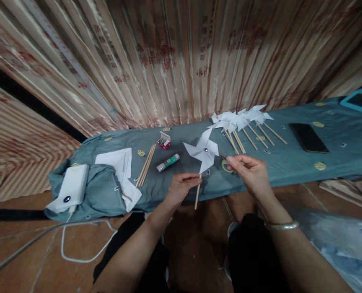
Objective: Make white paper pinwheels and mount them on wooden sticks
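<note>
My left hand pinches the wooden stick of a white paper pinwheel, just below its blades. A round silvery pin head shows at the pinwheel's centre, and the blades face me. Beside the right blade, my right hand is closed in a pinch. A small dark tip shows at its fingers, too small to name. A pale yellow ring shape lies on the cloth just under those fingertips; part of it is hidden.
Finished pinwheels lie in a row behind. On the green cloth are a phone, a glue stick, loose sticks, a small red box of pins, white paper and a cabled white power bank. A blue-framed tablet lies far right.
</note>
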`<control>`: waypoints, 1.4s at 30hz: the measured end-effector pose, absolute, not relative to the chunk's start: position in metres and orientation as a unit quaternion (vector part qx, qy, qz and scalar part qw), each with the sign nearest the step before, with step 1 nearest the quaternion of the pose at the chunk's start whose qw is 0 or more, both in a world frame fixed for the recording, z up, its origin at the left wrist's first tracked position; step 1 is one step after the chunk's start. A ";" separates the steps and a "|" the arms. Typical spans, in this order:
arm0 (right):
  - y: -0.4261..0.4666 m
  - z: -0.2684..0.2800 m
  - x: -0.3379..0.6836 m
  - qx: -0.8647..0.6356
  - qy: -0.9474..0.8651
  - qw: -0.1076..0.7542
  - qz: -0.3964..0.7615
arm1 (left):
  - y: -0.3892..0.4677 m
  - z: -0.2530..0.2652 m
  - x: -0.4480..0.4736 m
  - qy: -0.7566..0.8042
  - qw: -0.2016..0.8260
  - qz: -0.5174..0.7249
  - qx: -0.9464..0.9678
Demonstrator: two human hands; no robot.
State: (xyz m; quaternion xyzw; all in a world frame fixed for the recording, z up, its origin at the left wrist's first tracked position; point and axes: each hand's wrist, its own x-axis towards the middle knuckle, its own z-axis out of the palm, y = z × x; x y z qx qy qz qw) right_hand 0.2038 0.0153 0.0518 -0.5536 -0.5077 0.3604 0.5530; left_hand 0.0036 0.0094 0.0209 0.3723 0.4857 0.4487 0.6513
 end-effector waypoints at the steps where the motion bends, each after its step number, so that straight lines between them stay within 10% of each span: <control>1: 0.018 0.051 0.210 -0.560 -0.481 0.578 0.349 | 0.009 0.021 0.004 0.484 0.656 0.443 0.374; 42: 0.017 0.038 0.182 -0.516 -0.428 0.556 0.491 | 0.009 0.022 0.003 0.483 0.663 0.451 0.350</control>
